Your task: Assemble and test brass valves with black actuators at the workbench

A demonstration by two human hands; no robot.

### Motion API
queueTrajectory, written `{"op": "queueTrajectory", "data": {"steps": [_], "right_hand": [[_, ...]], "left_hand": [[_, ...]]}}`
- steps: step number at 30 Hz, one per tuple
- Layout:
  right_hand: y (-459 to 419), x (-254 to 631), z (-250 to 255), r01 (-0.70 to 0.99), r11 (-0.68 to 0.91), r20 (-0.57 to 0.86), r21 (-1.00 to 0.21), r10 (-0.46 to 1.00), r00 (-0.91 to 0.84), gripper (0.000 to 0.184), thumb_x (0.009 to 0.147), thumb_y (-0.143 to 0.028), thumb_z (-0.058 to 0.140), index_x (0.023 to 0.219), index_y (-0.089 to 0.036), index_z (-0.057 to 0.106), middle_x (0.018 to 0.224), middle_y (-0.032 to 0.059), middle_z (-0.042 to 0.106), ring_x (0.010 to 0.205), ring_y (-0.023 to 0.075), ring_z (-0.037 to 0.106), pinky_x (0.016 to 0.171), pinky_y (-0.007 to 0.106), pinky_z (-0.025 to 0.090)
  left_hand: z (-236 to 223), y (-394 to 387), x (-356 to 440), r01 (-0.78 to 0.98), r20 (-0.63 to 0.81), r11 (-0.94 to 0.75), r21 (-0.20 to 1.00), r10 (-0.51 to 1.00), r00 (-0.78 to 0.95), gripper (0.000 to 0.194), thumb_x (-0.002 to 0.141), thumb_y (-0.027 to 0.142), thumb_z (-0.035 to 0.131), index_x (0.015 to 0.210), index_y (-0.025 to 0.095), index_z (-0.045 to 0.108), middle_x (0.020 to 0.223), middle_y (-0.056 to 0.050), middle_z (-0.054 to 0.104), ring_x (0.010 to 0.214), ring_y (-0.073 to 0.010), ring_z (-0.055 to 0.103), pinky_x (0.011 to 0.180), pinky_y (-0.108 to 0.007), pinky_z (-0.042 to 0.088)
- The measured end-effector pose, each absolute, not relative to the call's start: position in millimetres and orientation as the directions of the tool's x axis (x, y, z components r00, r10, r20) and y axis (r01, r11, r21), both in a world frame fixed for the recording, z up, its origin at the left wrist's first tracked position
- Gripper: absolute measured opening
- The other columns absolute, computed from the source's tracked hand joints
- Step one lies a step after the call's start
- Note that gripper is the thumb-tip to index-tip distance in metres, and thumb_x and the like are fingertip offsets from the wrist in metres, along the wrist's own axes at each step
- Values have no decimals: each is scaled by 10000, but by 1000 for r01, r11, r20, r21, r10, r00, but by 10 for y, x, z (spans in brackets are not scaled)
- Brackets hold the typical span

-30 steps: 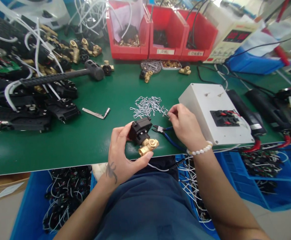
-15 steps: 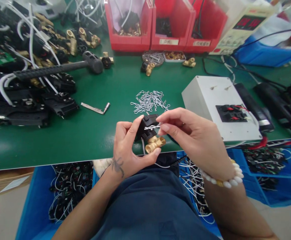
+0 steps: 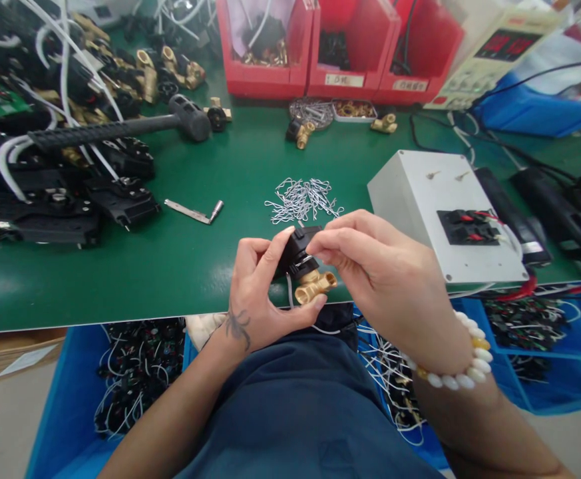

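My left hand point(image 3: 257, 289) is closed round a motorized valve, its thumb under the brass body point(image 3: 315, 287) and its fingers on the black housing point(image 3: 295, 251). The valve is tilted above the bench's front edge, with a white cable hanging from it. Thumb and forefinger of my right hand point(image 3: 390, 279) are pinched against the neck between housing and brass. A hairpin clip point(image 3: 308, 257) is at that neck, mostly hidden by the fingertips. Just beyond the valve, a loose pile of silver hairpin clips point(image 3: 301, 201) lies on the green bench point(image 3: 210, 266).
Left of the clips lies a small metal tool point(image 3: 194, 211). A black mallet point(image 3: 190, 118) rests against black housings and brass valves. Red bins point(image 3: 270, 80) stand at the back. A grey switch box point(image 3: 414, 226) is at right. Blue crates point(image 3: 55, 406) stand below the bench.
My right hand has pushed the hairpin clip leftward into the valve's neck; its prongs, plain to see before, are now mostly hidden. The left hand keeps its hold. The view has shifted slightly.
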State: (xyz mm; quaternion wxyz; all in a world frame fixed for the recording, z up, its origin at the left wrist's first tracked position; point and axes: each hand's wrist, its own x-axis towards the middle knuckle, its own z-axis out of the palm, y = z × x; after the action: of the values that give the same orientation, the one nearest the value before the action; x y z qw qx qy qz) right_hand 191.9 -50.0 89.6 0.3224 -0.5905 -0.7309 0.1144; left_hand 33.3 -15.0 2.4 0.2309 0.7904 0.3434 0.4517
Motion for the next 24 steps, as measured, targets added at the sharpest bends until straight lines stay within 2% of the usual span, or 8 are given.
{"op": "queueTrajectory", "data": {"steps": [6,10,13,15,17,19,21,24], "right_hand": [[-461,1913,883,789,331,344,-518,925,-162,174,955,-194,537,873,-240,684,927,25,675,849,145,634,748,262,536],[-436,1920,864,760,384,378,-525,905,-197,181,959,-137,527,875,-218,665,913,17,670,852,123,639,770,241,537],[-453,2014,834,760,374,400,-531,902,-165,162,944,-192,588,1084,-217,666,1042,41,678,928,151,655,840,291,563],[-504,2139,764,814,291,410,-502,909,-73,365,938,-283,615,1298,-230,586,1188,78,653,1033,198,650,910,367,567],[-593,2285,637,907,164,379,-387,926,-5,505,948,-369,591,1418,-210,497,1300,135,606,1163,265,607,986,463,537],[-708,2399,474,980,77,282,-184,959,-22,563,963,-428,537,1434,-123,485,1355,217,561,1253,337,542,1027,542,495],[-824,2444,321,997,79,182,-10,980,-76,586,975,-448,479,1406,-53,515,1352,280,536,1254,381,521,1007,571,491],[-935,2399,194,988,103,147,117,982,-120,552,979,-432,460,1366,-57,578,1249,295,572,1159,391,554,929,563,517]], "left_hand": [[37,-152,327,341,535,-644,685,762,365,731,739,416,722,1388,183,479,1034,-61,490,933,-206,523,777,-358,554],[38,-157,325,350,536,-646,679,761,365,712,746,416,704,1382,186,481,1039,-58,494,944,-210,524,792,-367,549],[30,-160,324,352,532,-642,681,764,365,732,745,439,706,1392,188,474,1046,-56,495,947,-210,520,797,-370,543],[27,-160,323,352,523,-632,691,772,360,747,741,452,707,1397,183,474,1051,-58,495,945,-208,518,798,-369,541],[27,-157,321,350,512,-620,702,781,357,744,746,454,699,1396,165,479,1055,-64,494,946,-206,518,801,-364,540],[31,-151,319,343,505,-614,711,785,358,737,753,451,691,1393,151,482,1063,-70,496,948,-204,520,805,-361,540],[36,-145,318,341,504,-614,712,785,361,736,755,448,691,1392,144,482,1067,-73,500,952,-205,521,809,-361,541],[41,-141,318,341,510,-622,705,779,365,729,758,436,691,1389,136,483,1067,-75,503,960,-208,520,817,-362,539]]}}
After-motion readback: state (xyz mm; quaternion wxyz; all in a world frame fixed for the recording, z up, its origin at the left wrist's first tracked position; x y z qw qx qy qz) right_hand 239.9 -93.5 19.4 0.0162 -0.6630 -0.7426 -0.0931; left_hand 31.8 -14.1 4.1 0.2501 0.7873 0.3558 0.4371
